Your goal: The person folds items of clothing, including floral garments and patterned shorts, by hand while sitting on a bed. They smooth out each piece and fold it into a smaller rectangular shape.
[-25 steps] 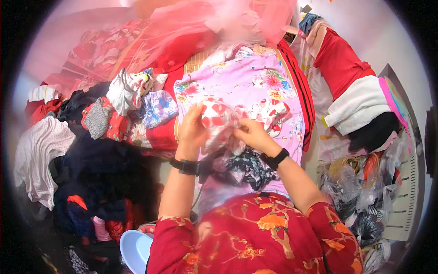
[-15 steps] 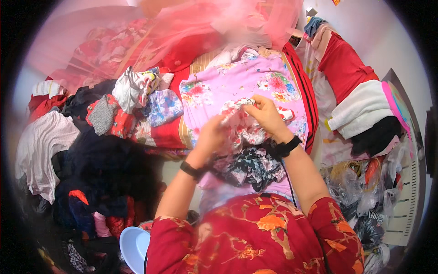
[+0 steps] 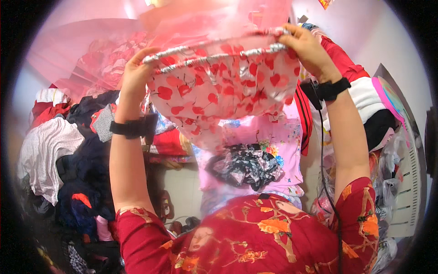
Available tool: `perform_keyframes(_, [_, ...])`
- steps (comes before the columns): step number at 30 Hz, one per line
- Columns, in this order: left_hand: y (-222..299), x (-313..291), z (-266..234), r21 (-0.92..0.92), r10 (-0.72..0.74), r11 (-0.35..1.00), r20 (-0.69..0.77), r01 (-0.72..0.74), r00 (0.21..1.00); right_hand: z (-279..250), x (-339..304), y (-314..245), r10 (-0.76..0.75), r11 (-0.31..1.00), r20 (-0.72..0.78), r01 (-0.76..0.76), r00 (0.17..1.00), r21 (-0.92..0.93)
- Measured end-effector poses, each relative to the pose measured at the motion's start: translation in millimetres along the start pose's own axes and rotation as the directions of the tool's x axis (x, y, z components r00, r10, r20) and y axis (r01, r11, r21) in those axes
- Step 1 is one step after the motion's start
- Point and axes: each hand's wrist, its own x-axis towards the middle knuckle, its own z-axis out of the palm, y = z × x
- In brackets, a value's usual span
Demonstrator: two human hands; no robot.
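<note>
Stretched between my hands is a thin white garment [image 3: 223,86] printed with red cherry-like shapes; its gathered elastic waistband runs across the top. I cannot tell whether it is shorts or a skirt. My left hand [image 3: 138,68] pinches one end of the waistband, and my right hand [image 3: 310,49] grips the other end. The lower part hangs down over the pink floral cloth [image 3: 276,130]. Nearer me, a crumpled black-and-grey patterned cloth [image 3: 250,167] lies on that pink cloth. Both my wrists wear black bands.
Dark clothes [image 3: 89,160] and a pale spotted shirt [image 3: 50,148] are heaped at the left. Pink netting [image 3: 182,25] hangs at the back. On the right lie a white towel [image 3: 365,98], red cloth [image 3: 340,57] and plastic bags [image 3: 390,157]. A black cable [image 3: 323,155] hangs by my right arm.
My hands have moved up, forward and wide apart. The garment, bunched between them before, is now spread out along its waistband.
</note>
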Motion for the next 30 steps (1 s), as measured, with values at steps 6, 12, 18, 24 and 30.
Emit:
perform_keyframes(6, [55, -4, 12, -0.126, -0.027, 0.991, 0.205, 0.054, 0.978, -29, 4, -67, 0.053, 0.996, -0.142, -0.042, 0.988, 0.079])
perform_keyframes(12, [101, -30, 20, 0.067, 0.161, 0.975, 0.434, -0.21, 0.887, -54, -15, -120, -0.088, 0.958, -0.04, 0.073, 0.995, -0.278])
perform_keyframes(18, [95, -9, 13, 0.205, 0.094, 0.969, 0.211, -0.138, 0.973, -42, -20, -151, 0.089, 0.922, 0.045, -0.065, 0.995, -0.382])
perform_keyframes(24, [75, 12, -5, 0.275, 0.006, 0.961, 0.05, -0.02, 0.999, -38, -2, -125, 0.288, 0.831, 0.185, -0.149, 0.94, -0.535])
perform_keyframes(30, [74, 17, 24, 0.013, 0.208, 0.977, 0.157, -0.212, 0.966, -47, 4, -106, 0.153, 0.923, 0.048, -0.125, 0.987, -0.364])
